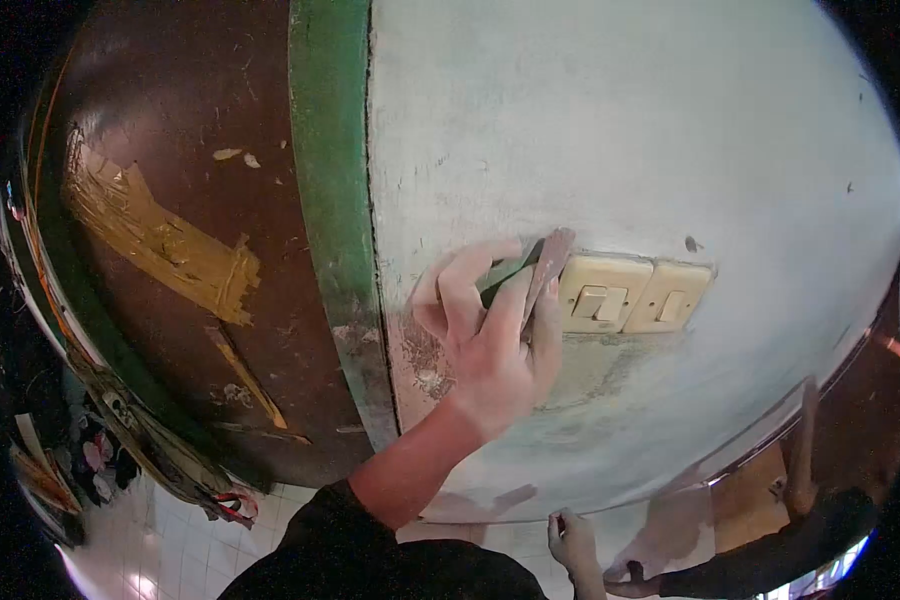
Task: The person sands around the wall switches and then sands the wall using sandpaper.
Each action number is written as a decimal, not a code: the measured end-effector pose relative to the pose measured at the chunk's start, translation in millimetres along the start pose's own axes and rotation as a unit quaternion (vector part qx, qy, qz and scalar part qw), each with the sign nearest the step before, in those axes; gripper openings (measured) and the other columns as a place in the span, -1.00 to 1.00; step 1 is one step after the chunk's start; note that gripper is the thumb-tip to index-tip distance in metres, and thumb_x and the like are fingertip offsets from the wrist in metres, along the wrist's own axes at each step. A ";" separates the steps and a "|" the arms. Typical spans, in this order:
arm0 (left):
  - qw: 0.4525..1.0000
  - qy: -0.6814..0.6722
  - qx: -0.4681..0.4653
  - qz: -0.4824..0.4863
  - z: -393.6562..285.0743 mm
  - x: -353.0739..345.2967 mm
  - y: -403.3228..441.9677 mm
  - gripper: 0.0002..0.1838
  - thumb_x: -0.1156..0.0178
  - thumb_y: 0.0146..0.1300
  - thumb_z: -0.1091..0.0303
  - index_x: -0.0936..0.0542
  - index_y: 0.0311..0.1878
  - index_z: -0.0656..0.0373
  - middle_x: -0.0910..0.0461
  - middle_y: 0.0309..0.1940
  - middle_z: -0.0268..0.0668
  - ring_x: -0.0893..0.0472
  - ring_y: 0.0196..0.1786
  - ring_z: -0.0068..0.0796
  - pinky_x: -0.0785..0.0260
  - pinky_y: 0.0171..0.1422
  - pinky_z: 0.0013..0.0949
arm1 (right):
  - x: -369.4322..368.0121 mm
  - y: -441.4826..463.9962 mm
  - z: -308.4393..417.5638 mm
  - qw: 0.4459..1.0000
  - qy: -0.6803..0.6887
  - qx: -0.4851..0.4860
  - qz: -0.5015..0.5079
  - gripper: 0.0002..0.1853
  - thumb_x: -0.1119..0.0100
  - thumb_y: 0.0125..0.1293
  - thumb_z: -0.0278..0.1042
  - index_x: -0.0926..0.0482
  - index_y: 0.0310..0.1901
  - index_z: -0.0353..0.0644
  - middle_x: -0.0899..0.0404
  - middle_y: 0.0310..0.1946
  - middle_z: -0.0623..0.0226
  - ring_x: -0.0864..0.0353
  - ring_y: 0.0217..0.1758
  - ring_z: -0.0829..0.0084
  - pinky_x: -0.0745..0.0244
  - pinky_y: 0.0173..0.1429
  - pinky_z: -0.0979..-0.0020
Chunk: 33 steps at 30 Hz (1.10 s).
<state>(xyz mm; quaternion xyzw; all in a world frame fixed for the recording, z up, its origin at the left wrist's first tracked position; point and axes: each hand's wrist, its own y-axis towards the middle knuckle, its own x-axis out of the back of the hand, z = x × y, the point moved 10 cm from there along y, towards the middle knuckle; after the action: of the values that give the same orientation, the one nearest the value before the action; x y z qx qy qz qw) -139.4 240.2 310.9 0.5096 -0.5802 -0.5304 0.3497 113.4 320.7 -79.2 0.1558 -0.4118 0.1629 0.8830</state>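
Note:
My left hand (497, 345) reaches up to the pale wall (610, 130), just left of a pair of cream light switches. Between its thumb and fingers it grips what looks like a folded piece of sandpaper (550, 262), reddish-brown on one face and dark green on the other. The paper's upper edge is close to the wall beside the left switch (600, 303). A second switch (673, 305) adjoins that one on the right. Low in the view, well below the switches, is my right hand (571, 541) with its fingers curled together; what they hold, if anything, is too small to make out.
A green frame strip (332, 180) borders the wall on the left. Beyond it stands a dark brown panel (190, 80) with peeling brown tape (170, 240). White floor tiles (185, 545) show below. At the lower right is another person's dark sleeve (760, 555).

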 end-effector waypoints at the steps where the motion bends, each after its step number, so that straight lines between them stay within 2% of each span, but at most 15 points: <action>1: 1.000 0.015 -0.002 0.004 -2.9 -0.2 6.8 -0.75 -0.37 0.11 0.51 -0.65 -0.11 0.13 -0.47 0.10 -0.25 -0.34 0.19 -0.08 -0.09 0.26 -0.07 | 2.2 -0.6 1.0 1.000 -0.003 -0.001 -0.003 -0.87 -0.19 0.31 -0.38 -0.60 -0.33 -0.25 -0.63 -0.44 -0.05 -0.66 -0.37 -0.08 -0.53 -0.24 0.01; 4: 1.000 0.021 0.000 0.005 -3.7 -0.4 9.7 -0.77 -0.37 0.11 0.50 -0.66 -0.13 0.14 -0.47 0.11 -0.26 -0.33 0.20 -0.08 -0.09 0.26 -0.07 | 10.2 -5.8 0.3 1.000 -0.010 0.000 -0.020 -0.87 -0.20 0.31 -0.36 -0.60 -0.32 -0.24 -0.63 -0.43 -0.05 -0.66 -0.37 -0.10 -0.53 -0.24 -0.02; 6: 1.000 0.013 -0.001 0.004 -2.9 1.0 7.3 -0.78 -0.37 0.11 0.49 -0.67 -0.14 0.15 -0.47 0.10 -0.26 -0.33 0.19 -0.08 -0.09 0.26 -0.08 | 12.7 -10.7 -1.6 0.999 -0.021 0.017 -0.046 -0.88 -0.24 0.30 -0.39 -0.59 -0.34 -0.26 -0.65 -0.49 0.04 -0.65 -0.46 0.02 -0.51 -0.31 0.15; 12: 0.997 0.020 -0.033 0.065 -1.0 -0.4 -4.0 -0.81 -0.37 0.13 0.49 -0.67 -0.16 0.16 -0.46 0.08 -0.27 -0.33 0.18 -0.08 -0.14 0.24 -0.05 | -7.2 -19.2 -14.3 0.999 -0.026 0.020 -0.041 -0.87 -0.24 0.30 -0.37 -0.61 -0.31 -0.25 -0.65 -0.48 0.04 -0.65 -0.46 0.01 -0.53 -0.30 0.14; 18: 0.998 0.031 -0.051 0.020 -6.7 0.9 14.3 -0.81 -0.38 0.17 0.48 -0.65 -0.14 0.14 -0.45 0.08 -0.24 -0.33 0.18 -0.06 -0.16 0.23 -0.04 | 1.4 -15.5 9.3 0.999 -0.031 0.012 -0.040 -0.87 -0.23 0.32 -0.36 -0.60 -0.31 -0.24 -0.65 -0.48 0.02 -0.67 -0.42 -0.01 -0.54 -0.29 0.12; 24: 0.995 0.048 -0.076 0.036 -5.3 7.3 0.2 -0.76 -0.40 0.13 0.49 -0.65 -0.11 0.11 -0.46 0.05 -0.27 -0.34 0.19 -0.08 -0.15 0.23 -0.06 | 2.2 -28.2 -5.1 0.998 -0.042 -0.009 -0.045 -0.87 -0.22 0.31 -0.34 -0.60 -0.27 -0.22 -0.62 -0.51 0.03 -0.66 -0.38 -0.06 -0.54 -0.25 0.05; 26: 0.990 0.080 -0.106 0.054 -10.3 10.0 -3.5 -0.64 -0.40 0.09 0.51 -0.71 0.01 0.08 -0.48 -0.07 -0.29 -0.47 0.05 -0.19 -0.24 0.23 -0.07 | 5.9 -30.9 -3.0 0.998 -0.037 -0.019 -0.045 -0.86 -0.22 0.31 -0.32 -0.60 -0.25 -0.22 -0.63 -0.48 0.02 -0.66 -0.35 -0.07 -0.54 -0.23 0.02; 28: 0.976 0.151 -0.125 0.098 -4.0 11.9 -11.0 -0.67 -0.36 0.18 0.41 -0.72 0.05 0.05 -0.49 -0.06 -0.26 -0.48 0.06 -0.17 -0.25 0.23 -0.05 | 5.4 -33.0 -6.4 0.997 -0.029 -0.041 -0.055 -0.85 -0.22 0.31 -0.31 -0.60 -0.24 -0.21 -0.64 -0.45 0.01 -0.66 -0.33 -0.09 -0.54 -0.20 0.00; 29: 0.964 0.196 -0.130 0.120 -3.7 10.2 -14.6 -0.70 -0.33 0.24 0.36 -0.73 0.06 0.04 -0.50 -0.03 -0.23 -0.46 0.10 -0.16 -0.25 0.24 -0.06 | -4.3 -28.8 -7.5 0.998 -0.039 -0.021 -0.049 -0.83 -0.22 0.31 -0.28 -0.60 -0.21 -0.21 -0.65 -0.40 0.00 -0.66 -0.29 -0.09 -0.54 -0.17 -0.01; 31: 0.976 0.185 -0.061 0.092 -0.4 8.4 -9.0 -0.73 -0.25 0.37 0.25 -0.74 0.06 0.07 -0.49 0.07 -0.14 -0.41 0.19 -0.13 -0.24 0.29 -0.03 | -6.6 -33.8 -6.2 0.998 -0.036 -0.026 -0.046 -0.81 -0.19 0.34 -0.25 -0.58 -0.16 -0.20 -0.65 -0.32 -0.01 -0.65 -0.23 -0.10 -0.53 -0.12 -0.04; 33: 0.974 0.202 -0.088 0.059 2.0 7.8 -1.1 -0.71 -0.20 0.44 0.19 -0.74 0.06 0.12 -0.46 0.14 -0.05 -0.36 0.26 -0.14 -0.25 0.34 -0.05 | -2.4 -29.8 3.8 0.998 -0.036 -0.049 -0.035 -0.79 -0.13 0.38 -0.24 -0.57 -0.11 -0.19 -0.64 -0.29 -0.02 -0.64 -0.20 -0.12 -0.52 -0.09 -0.06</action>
<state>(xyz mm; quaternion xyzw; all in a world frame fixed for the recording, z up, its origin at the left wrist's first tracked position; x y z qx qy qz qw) -142.9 233.4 308.4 0.5386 -0.4778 -0.4439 0.5334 121.8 292.0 -82.9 0.1319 -0.4450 0.1058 0.8794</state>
